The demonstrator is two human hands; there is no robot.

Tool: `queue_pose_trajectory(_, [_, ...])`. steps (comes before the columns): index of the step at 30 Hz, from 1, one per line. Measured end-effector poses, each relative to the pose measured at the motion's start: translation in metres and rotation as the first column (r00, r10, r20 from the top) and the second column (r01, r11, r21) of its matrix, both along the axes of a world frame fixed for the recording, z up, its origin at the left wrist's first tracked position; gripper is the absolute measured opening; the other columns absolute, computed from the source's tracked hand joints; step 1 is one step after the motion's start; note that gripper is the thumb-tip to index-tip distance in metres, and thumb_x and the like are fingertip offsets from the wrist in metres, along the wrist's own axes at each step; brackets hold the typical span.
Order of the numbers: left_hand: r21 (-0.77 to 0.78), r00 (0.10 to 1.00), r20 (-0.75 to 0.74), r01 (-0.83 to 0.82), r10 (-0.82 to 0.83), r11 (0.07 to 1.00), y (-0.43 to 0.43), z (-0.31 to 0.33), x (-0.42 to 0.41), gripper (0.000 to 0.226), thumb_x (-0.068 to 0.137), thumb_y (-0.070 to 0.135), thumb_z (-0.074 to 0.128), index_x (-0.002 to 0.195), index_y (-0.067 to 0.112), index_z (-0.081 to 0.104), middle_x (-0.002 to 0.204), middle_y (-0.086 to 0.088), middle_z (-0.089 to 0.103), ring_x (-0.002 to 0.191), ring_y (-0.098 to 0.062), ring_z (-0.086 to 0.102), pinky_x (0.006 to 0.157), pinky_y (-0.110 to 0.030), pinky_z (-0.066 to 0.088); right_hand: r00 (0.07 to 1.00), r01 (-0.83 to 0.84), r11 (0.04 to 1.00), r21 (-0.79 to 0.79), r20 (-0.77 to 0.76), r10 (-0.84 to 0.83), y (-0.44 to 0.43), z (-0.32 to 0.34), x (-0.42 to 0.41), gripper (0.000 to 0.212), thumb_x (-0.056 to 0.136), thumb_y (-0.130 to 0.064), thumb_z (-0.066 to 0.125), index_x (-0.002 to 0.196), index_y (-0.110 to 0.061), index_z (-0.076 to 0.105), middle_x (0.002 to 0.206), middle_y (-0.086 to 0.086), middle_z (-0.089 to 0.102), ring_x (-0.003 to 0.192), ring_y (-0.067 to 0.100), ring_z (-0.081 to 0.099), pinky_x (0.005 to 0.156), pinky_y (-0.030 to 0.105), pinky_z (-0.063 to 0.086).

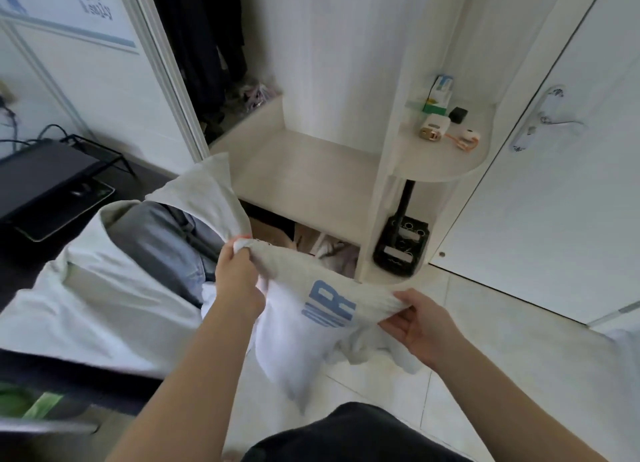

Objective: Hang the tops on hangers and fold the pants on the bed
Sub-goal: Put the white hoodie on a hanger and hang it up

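White fabric top with blue lettering [294,350], stretched before the white wardrobe [311,170].
Your left hand [239,281] fists its bunched cloth; your right hand [417,321] pinches an edge.

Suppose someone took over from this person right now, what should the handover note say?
The left hand grips one end of the white top; the right hand pinches the other, holding it before the wardrobe.
Grey pants lie crumpled on the bed.
No hanger in view; nothing visibly finished.
To do: hang this top, fold the pants.
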State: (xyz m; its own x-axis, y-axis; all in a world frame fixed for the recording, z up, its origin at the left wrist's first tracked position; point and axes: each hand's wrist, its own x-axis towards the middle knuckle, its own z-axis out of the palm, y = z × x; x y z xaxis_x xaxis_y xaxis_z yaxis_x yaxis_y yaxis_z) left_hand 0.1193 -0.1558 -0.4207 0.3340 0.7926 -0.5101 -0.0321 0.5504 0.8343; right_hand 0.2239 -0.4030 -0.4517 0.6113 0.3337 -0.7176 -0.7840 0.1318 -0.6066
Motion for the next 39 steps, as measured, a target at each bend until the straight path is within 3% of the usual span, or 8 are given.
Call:
queue_pose_trajectory(6, [-0.226, 0.851, 0.494, 0.321, -0.175, 0.920, 0.005, -0.001, -0.021, 0.037, 0.099, 0.007, 0.038, 0.082, 0.019, 0.068, 0.118, -0.014, 0.064, 0.112, -0.031, 0.063, 0.106, -0.046, 0.046, 0.791, -0.612, 0.762, -0.212, -0.144, 0.595, -0.001, -0.042, -0.016, 0.038, 0.088, -0.025, 0.072, 0.114, 0.002, 0.066, 0.088, 0.017, 0.071, 0.074, 0.028, 0.070, 0.066, 0.035, 0.057])
queue_pose_trajectory(10, [-0.217, 0.736, 0.630, 0.473, -0.248, 0.854, 0.005, 0.011, -0.029, 0.034, 0.090, 0.016, 0.047, 0.121, 0.014, 0.060, 0.143, -0.022, 0.056, 0.132, -0.037, 0.055, 0.116, -0.050, 0.035, 0.651, -0.726, 0.586, -0.359, -0.086, 0.754, 0.012, -0.043, -0.017, 0.036, 0.088, -0.034, 0.072, 0.107, -0.003, 0.071, 0.098, 0.012, 0.077, 0.080, 0.026, 0.074, 0.070, 0.039, 0.062])
queue_pose_trajectory(16, [-0.010, 0.696, 0.628, 0.455, -0.348, 0.891, -0.006, 0.040, -0.036, 0.011, 0.074, 0.012, 0.051, 0.065, 0.016, 0.050, 0.132, -0.023, 0.065, 0.121, -0.041, 0.064, 0.106, -0.055, 0.042, 0.671, -0.524, 0.730, -0.438, 0.315, 0.671, 0.056, -0.015, -0.004, 0.037, 0.093, -0.057, 0.059, 0.122, -0.033, 0.057, 0.122, -0.006, 0.060, 0.112, 0.015, 0.058, 0.090, 0.039, 0.055])
queue_pose_trajectory(22, [0.165, 0.704, 0.502, 0.493, -0.503, 0.854, -0.015, 0.063, -0.036, 0.016, 0.068, 0.018, 0.048, 0.052, 0.017, 0.044, 0.105, -0.023, 0.074, 0.108, -0.037, 0.068, 0.089, -0.043, 0.057, 0.786, -0.591, 0.794, -0.141, 0.122, 0.606, 0.096, 0.016, 0.011, 0.076, 0.086, -0.078, 0.050, 0.128, -0.016, 0.062, 0.113, 0.008, 0.069, 0.096, 0.025, 0.065, 0.101, 0.046, 0.051])
queue_pose_trajectory(27, [0.225, 0.711, 0.444, 0.501, -0.546, 0.836, -0.020, 0.067, -0.037, 0.021, 0.072, 0.011, 0.039, 0.052, 0.015, 0.041, 0.106, -0.026, 0.073, 0.111, -0.042, 0.067, 0.100, -0.047, 0.051, 0.927, -0.373, 0.927, 0.043, 0.051, 0.371, 0.097, 0.029, 0.021, 0.054, 0.091, -0.069, 0.048, 0.090, -0.017, 0.062, 0.062, 0.002, 0.059, 0.044, 0.015, 0.056, 0.054, 0.026, 0.047])
queue_pose_trajectory(32, [0.316, 0.697, 0.322, 0.559, -0.641, 0.767, -0.028, 0.060, -0.039, 0.030, 0.077, 0.005, 0.034, 0.052, 0.015, 0.044, 0.110, -0.028, 0.072, 0.108, -0.038, 0.070, 0.087, -0.037, 0.059, 0.844, -0.533, 0.846, 0.034, 0.097, 0.528, 0.088, 0.041, 0.034, 0.087, 0.078, -0.090, 0.043, 0.103, -0.013, 0.075, 0.087, 0.011, 0.069, 0.080, 0.028, 0.065, 0.082, 0.039, 0.055])
queue_pose_trajectory(36, [0.299, 0.658, 0.377, 0.579, -0.652, 0.758, -0.034, 0.052, -0.034, 0.028, 0.076, 0.006, 0.035, 0.052, 0.014, 0.047, 0.112, -0.028, 0.071, 0.105, -0.038, 0.071, 0.086, -0.038, 0.059, 0.798, -0.572, 0.811, -0.127, 0.144, 0.585, 0.087, 0.048, 0.027, 0.039, 0.091, -0.037, 0.071, 0.112, -0.004, 0.072, 0.090, 0.009, 0.068, 0.076, 0.021, 0.065, 0.070, 0.032, 0.056])
queue_pose_trajectory(39, [0.193, 0.722, 0.422, 0.519, -0.548, 0.832, -0.031, 0.038, -0.031, 0.028, 0.081, 0.004, 0.036, 0.056, 0.011, 0.048, 0.122, -0.026, 0.068, 0.117, -0.043, 0.065, 0.094, -0.046, 0.056, 0.903, -0.373, 0.927, -0.032, 0.218, 0.371, 0.083, 0.048, 0.030, 0.015, 0.095, -0.004, 0.061, 0.106, 0.005, 0.065, 0.094, 0.018, 0.063, 0.082, 0.028, 0.063, 0.069, 0.036, 0.057])
